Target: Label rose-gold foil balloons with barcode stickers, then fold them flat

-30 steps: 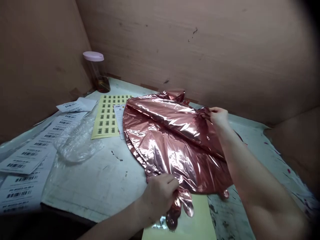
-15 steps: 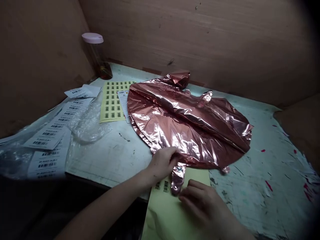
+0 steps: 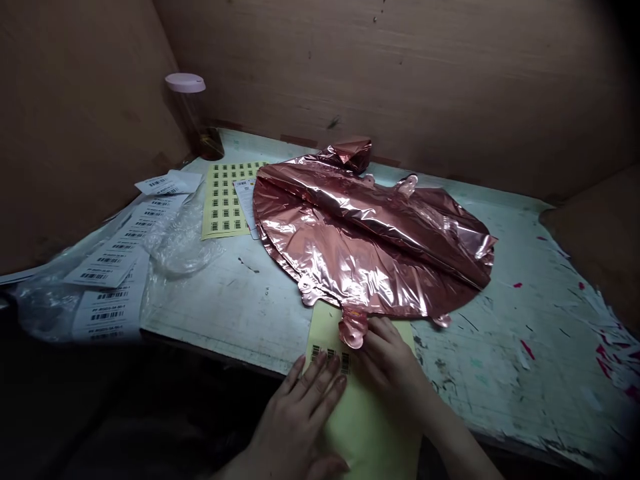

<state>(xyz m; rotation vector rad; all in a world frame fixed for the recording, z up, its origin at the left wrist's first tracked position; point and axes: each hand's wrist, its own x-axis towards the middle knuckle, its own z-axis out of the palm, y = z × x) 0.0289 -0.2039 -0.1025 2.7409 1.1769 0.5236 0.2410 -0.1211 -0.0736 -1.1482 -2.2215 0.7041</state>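
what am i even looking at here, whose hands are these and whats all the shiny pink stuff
There is no machine here. The picture comes from a camera worn on a person's head, looking forward and down at a worktable, so the two bare hands at the bottom are that person's own.

The shiny pink thing is a flat, uninflated foil balloon spread on the table.

In front of it lies a yellow sticker sheet with a few barcode stickers. The left hand rests flat on that sheet, fingertips at the stickers. The right hand lies beside it, its fingers at the balloon's small neck. Neither hand grips anything.

To the left lie a fuller barcode sheet, white labels, clear plastic bags and a pink-lidded jar.
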